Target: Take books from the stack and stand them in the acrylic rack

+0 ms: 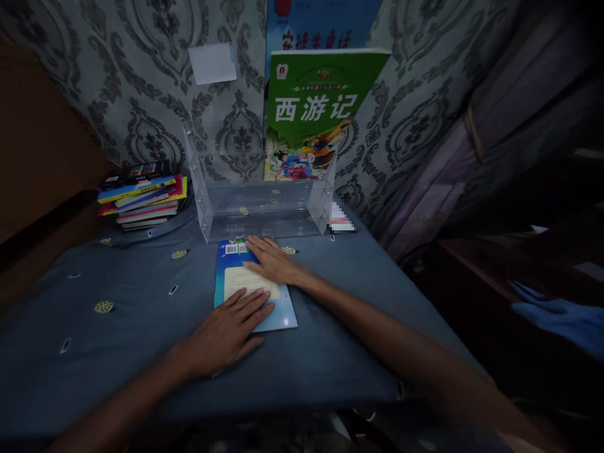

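Note:
A thin blue book [278,314] lies flat on the cloth-covered table, with a cream text panel and a barcode facing up. Across its lower left part rests my left hand [236,324], fingers stretched out. My right hand [274,261] lies over its upper right edge, fingers extended and flat. Just beyond the book stands a clear acrylic rack [264,223]. A green book [318,126] with large white characters sits upright in the rack's right side, and a blue book [321,22] with red characters shows behind it.
A stack of books [148,198] sits at the back left of the table [141,352]. A white card [212,63] is at the rack's upper left. Patterned wallpaper [419,119] rises behind. A tied curtain [438,170] hangs at the right, and blue cloth [561,318] lies beyond the table edge.

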Tool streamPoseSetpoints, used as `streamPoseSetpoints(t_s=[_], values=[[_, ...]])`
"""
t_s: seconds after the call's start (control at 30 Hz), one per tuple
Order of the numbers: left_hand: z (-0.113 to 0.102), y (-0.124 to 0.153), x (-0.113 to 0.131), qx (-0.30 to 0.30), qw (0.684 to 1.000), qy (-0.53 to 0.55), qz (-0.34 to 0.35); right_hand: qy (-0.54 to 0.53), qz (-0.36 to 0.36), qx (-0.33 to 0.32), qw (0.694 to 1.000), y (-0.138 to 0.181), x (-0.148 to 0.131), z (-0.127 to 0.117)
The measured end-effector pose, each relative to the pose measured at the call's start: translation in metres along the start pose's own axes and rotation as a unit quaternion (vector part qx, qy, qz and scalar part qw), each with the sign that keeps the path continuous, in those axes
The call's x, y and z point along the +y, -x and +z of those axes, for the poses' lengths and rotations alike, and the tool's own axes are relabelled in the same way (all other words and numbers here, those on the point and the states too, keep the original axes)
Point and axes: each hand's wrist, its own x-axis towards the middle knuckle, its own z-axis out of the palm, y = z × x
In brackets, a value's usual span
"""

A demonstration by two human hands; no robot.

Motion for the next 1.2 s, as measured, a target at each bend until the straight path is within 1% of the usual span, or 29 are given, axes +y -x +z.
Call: streamPoseSetpoints(t_s=[0.1, 0.2, 0.33, 0.43, 0.5, 0.57, 0.63, 0.7, 0.77, 0.87, 1.03, 1.1, 1.2], values=[[-0.002, 0.000, 0.000, -0.011, 1.000, 0.010, 0.000, 0.009, 0.037, 0.011, 0.999, 0.011, 0.010, -0.001], [-0.006, 0.001, 0.000, -0.006, 0.999, 0.042, -0.009, 0.021, 0.058, 0.021, 0.998, 0.023, 0.007, 0.004], [-0.013, 0.004, -0.001, 0.024, 0.991, 0.122, -0.040, 0.023, 0.043, 0.040, 0.998, 0.041, -0.001, 0.012], [-0.015, 0.006, -0.003, 0.060, 0.977, 0.195, -0.061, 0.016, 0.025, 0.051, 0.998, 0.060, -0.010, 0.015], [-0.014, 0.007, -0.005, 0.097, 0.962, 0.242, -0.082, 0.012, 0.020, 0.049, 0.999, 0.071, -0.024, 0.015], [-0.013, 0.007, -0.007, 0.135, 0.943, 0.284, -0.107, 0.006, 0.002, 0.035, 0.999, 0.080, -0.045, 0.015], [-0.014, 0.007, -0.008, 0.160, 0.927, 0.314, -0.127, -0.009, -0.050, 0.010, 0.999, 0.085, -0.069, 0.016], [-0.015, 0.006, -0.009, 0.164, 0.921, 0.326, -0.138, -0.030, -0.103, -0.002, 0.994, 0.086, -0.089, 0.018], [-0.015, 0.005, -0.008, 0.150, 0.923, 0.326, -0.140, -0.045, -0.127, -0.002, 0.991, 0.088, -0.098, 0.019], [-0.014, 0.004, -0.007, 0.134, 0.926, 0.324, -0.142, -0.050, -0.118, 0.002, 0.992, 0.094, -0.092, 0.021], [-0.009, 0.003, -0.007, 0.134, 0.932, 0.302, -0.147, -0.035, -0.068, 0.025, 0.997, 0.113, -0.060, 0.018], [-0.009, 0.002, -0.006, 0.119, 0.940, 0.279, -0.156, -0.028, -0.058, 0.038, 0.997, 0.118, -0.051, 0.016], [-0.010, 0.001, -0.004, 0.085, 0.954, 0.238, -0.163, -0.021, -0.060, 0.044, 0.997, 0.121, -0.046, 0.014]])
